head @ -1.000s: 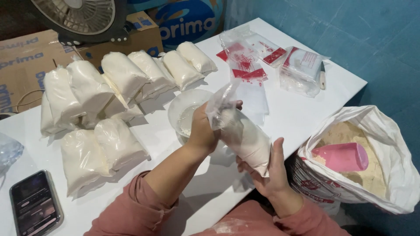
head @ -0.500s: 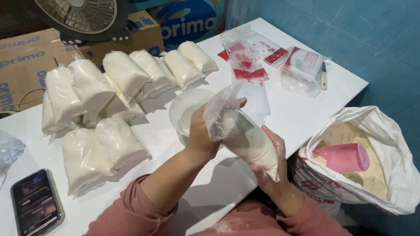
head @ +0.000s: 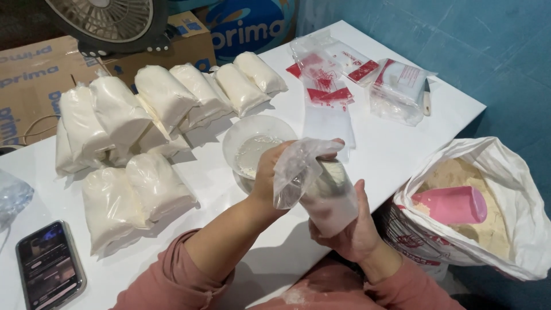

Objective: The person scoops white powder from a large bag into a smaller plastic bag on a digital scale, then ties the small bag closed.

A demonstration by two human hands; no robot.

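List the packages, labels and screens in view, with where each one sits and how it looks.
Cardboard boxes: far left, brown with blue lettering.
Phone: near left on table, dark lit screen.
Filled bags: rows at left-centre, clear, white powder.
Empty bags: far centre, clear with red strips.
Sack: right, white, open, pink scoop inside.

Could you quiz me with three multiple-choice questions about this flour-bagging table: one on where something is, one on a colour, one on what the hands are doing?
1. Where is the phone?
A. near left corner of the table
B. inside the sack
C. on the cardboard box

2. What colour is the scoop in the open sack?
A. green
B. pink
C. black

3. What is happening to the filled plastic bag?
A. lying untouched
B. held by both hands
C. hanging from a hook

Answers: 1 A, it lies flat by the left sleeve. 2 B, plainly pink against the flour. 3 B, left hand grips the top, right hand cups the bottom.
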